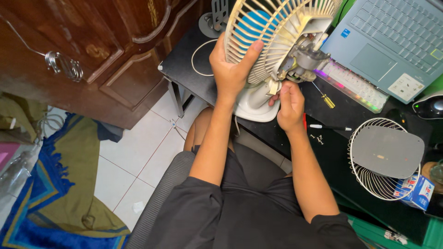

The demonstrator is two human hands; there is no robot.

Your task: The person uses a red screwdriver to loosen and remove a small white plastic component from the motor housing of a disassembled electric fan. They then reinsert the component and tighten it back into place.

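A small cream desk fan [272, 34] with blue blades stands tilted on its round white base [251, 108] at the desk's near edge. Its rear housing is off and the grey motor [304, 60] is bare. My left hand [233, 69] grips the rim of the fan's wire grille, thumb over the bars. My right hand [290, 106] is closed against the fan's neck just below the motor; what its fingers pinch is hidden. A yellow-handled screwdriver [325, 97] lies on the desk beside that hand.
On the black desk [332, 152] lie a pen [330, 127], loose screws [317, 137] and a detached wire grille [383, 159] with a grey cover. A laptop [392, 41], lit keyboard [353, 83] and mouse [429, 106] sit behind. A wooden cabinet [92, 50] stands left.
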